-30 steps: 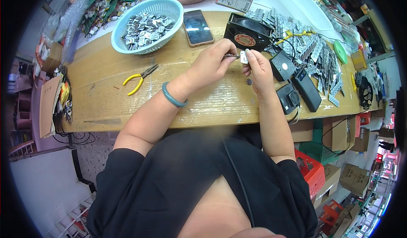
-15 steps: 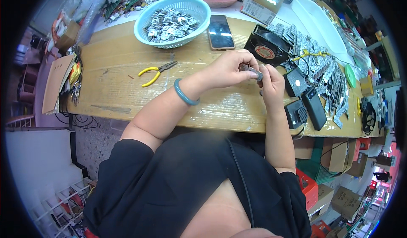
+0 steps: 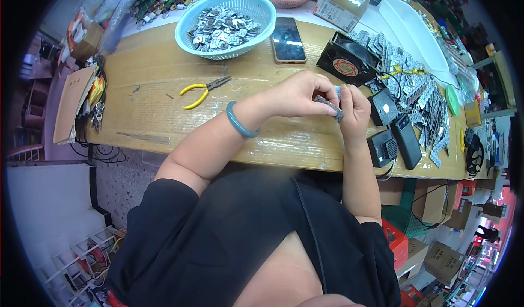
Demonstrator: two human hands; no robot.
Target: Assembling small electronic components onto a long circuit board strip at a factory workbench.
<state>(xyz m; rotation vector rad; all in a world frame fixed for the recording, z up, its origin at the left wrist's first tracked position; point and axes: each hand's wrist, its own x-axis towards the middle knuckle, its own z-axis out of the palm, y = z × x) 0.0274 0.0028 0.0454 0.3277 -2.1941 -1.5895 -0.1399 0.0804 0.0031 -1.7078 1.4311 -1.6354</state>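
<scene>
Grey piece (image 3: 339, 114) diagonal (near end rightward)

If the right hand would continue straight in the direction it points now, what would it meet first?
Probably the black, box-shaped fan, which stands just beyond the right hand in this view. The hand's height is unclear, so it might pass above instead.

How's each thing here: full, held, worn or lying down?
Left grip, closed on the grey piece
Grey piece, held
Right grip, curled, hold unclear
Blue basket, holding metal bits
Pink basket, well filled
Pliers, lying, handles spread
Phone, flat, face up
Bracelet, worn
</scene>
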